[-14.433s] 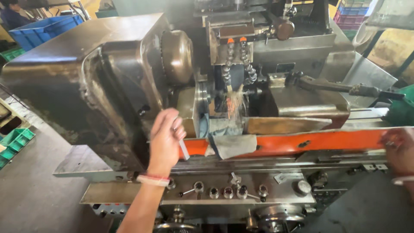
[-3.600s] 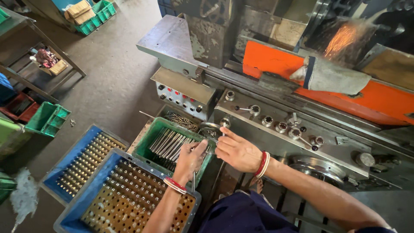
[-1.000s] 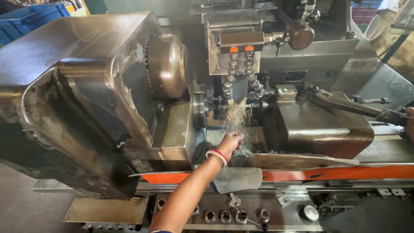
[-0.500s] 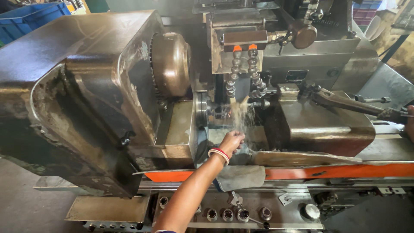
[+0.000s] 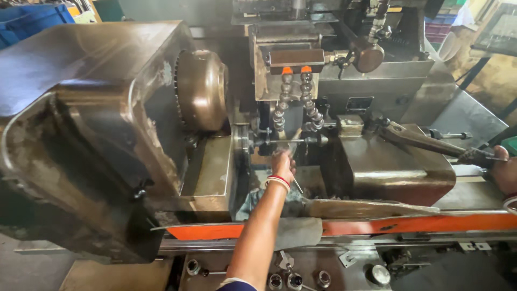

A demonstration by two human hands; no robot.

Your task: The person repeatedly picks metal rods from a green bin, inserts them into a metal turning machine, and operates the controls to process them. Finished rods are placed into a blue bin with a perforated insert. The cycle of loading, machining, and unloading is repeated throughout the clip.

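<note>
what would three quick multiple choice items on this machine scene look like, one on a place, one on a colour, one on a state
1. Where is the left hand?
A. on the knobs at the front
B. inside the machine, just below the spindle and the segmented hoses
C. on the blue crate

2. What colour is the long guard strip along the machine's front?
A. orange
B. green
C. white

3. What is the right hand doing?
A. hanging free
B. resting flat on the floor
C. gripping the end of the long lever handle

Answers:
1 B, the arm reaches in and the hand sits under the two hoses.
2 A, the strip is clearly orange.
3 C, its fingers close round the handle's end at the right edge.
</note>
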